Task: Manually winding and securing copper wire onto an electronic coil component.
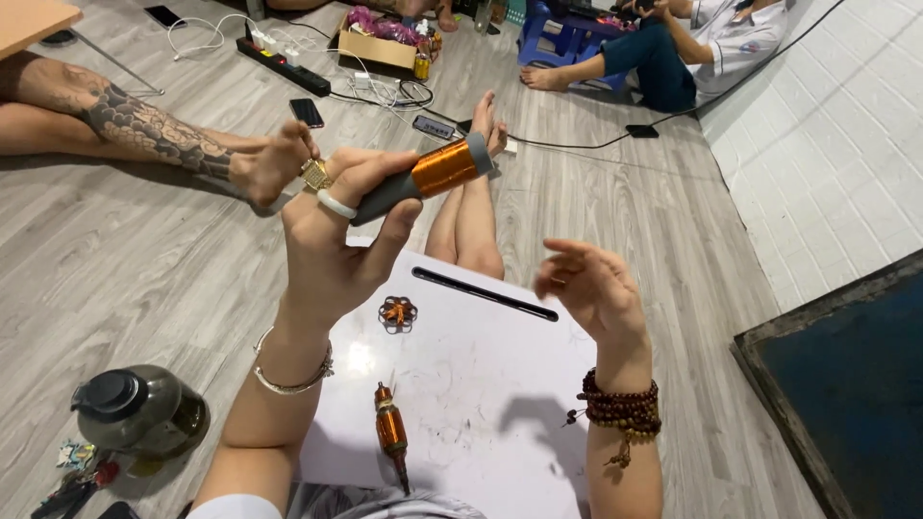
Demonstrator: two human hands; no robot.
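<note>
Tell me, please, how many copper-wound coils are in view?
3: one on the grey tube in the left hand, one coil tool and a small round one on the white board.

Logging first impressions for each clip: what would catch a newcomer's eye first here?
The left hand, raised at centre, is closed around a grey cylinder with a shiny copper band. The right hand hovers open and empty beside it. Below, on the white lap board, lie a copper pen-shaped tool and a small orange ring-shaped part.
</note>
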